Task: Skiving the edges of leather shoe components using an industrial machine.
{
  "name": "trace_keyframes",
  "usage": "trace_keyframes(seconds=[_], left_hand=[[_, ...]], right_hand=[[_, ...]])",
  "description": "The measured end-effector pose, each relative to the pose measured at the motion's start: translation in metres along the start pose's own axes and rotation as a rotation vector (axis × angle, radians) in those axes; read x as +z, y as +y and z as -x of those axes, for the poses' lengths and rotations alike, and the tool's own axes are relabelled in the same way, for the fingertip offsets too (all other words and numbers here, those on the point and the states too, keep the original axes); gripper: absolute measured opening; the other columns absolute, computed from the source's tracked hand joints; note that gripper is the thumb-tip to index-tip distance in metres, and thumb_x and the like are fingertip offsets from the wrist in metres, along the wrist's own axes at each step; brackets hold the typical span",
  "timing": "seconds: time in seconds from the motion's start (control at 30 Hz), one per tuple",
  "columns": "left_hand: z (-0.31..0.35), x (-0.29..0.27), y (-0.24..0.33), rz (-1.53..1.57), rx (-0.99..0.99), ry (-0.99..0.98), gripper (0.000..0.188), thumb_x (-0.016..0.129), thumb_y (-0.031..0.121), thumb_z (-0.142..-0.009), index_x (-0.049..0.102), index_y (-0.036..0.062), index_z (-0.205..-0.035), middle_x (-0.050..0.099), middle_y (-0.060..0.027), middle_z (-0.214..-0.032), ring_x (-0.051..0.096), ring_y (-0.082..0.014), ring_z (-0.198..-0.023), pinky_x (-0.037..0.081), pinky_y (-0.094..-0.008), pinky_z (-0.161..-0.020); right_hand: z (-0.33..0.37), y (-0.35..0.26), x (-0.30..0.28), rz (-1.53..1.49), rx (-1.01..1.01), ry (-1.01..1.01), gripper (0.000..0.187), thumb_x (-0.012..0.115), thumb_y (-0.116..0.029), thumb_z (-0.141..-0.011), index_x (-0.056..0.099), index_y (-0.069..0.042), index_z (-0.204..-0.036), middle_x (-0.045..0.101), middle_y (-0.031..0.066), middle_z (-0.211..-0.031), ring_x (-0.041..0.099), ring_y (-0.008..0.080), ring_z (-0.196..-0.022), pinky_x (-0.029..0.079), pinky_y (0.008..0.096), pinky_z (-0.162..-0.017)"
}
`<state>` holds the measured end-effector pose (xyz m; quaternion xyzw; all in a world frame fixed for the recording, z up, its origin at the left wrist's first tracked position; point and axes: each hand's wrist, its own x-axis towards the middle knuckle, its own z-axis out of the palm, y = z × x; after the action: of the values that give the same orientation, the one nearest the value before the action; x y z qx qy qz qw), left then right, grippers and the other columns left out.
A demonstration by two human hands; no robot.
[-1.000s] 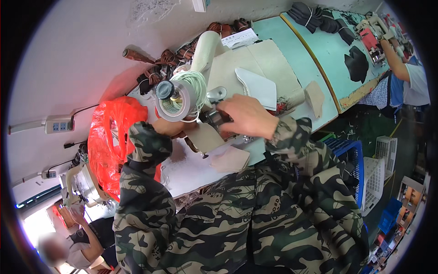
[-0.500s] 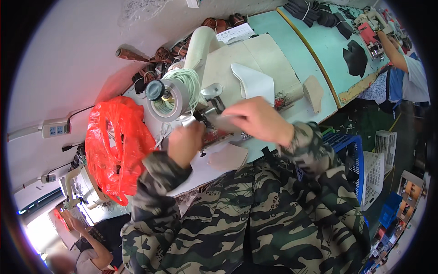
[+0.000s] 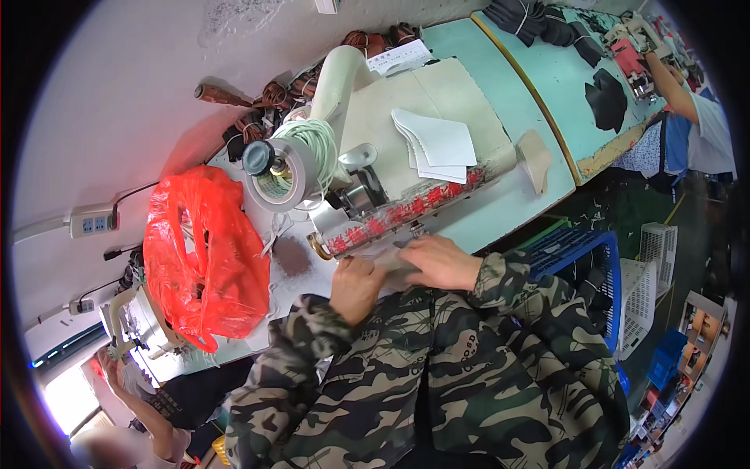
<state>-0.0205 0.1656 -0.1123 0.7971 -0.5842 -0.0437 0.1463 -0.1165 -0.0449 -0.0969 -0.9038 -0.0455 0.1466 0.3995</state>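
My left hand point(image 3: 355, 285) and my right hand point(image 3: 439, 262) meet at the near edge of the work table point(image 3: 516, 207), both in camouflage sleeves. Between them lies a flat pale grey piece of material point(image 3: 391, 262). The left hand curls on its left end, and the right hand's fingers lie over its right part. Just beyond the hands stands a sewing machine point(image 3: 367, 195) with a red patterned front strip. A large roll with pale green cord point(image 3: 289, 172) sits at its left end.
A stack of white cut pieces point(image 3: 437, 144) lies on the machine's beige top. A red plastic bag point(image 3: 203, 250) sits at the left, a blue crate point(image 3: 586, 258) at the right. Another person point(image 3: 687, 102) works at the far table; someone else's arm point(image 3: 144, 406) shows lower left.
Both hands have come down from the machine's needle area to the near table edge, and they now hold the pale piece. The view has tilted slightly.
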Motion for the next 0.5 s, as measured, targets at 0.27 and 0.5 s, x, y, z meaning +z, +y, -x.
trace_keyframes(seconds=[0.27,0.5], left_hand=[[-0.070,-0.106,-0.126,0.905,-0.758,-0.646,0.018,0.065,0.021,-0.089,0.068,0.0040,-0.087,0.056,0.0014,-0.063,0.049,-0.0084,-0.046,0.039,-0.0264,-0.041],[-0.067,-0.069,-0.105,0.552,-0.375,-0.437,0.014,0.059,0.018,-0.089,0.065,0.0054,-0.088,0.059,-0.0064,-0.064,0.058,-0.0176,-0.048,0.044,-0.0343,-0.042]], right_hand=[[-0.052,-0.028,-0.048,-0.169,0.003,0.151,0.027,0.069,-0.027,-0.081,0.064,-0.003,-0.091,0.066,0.0161,-0.077,0.065,0.0375,-0.074,0.050,0.0480,-0.068],[-0.063,-0.022,-0.083,0.216,0.014,0.266,0.026,0.069,-0.020,-0.077,0.067,-0.005,-0.098,0.069,0.0140,-0.087,0.067,0.0348,-0.080,0.052,0.0454,-0.072]])
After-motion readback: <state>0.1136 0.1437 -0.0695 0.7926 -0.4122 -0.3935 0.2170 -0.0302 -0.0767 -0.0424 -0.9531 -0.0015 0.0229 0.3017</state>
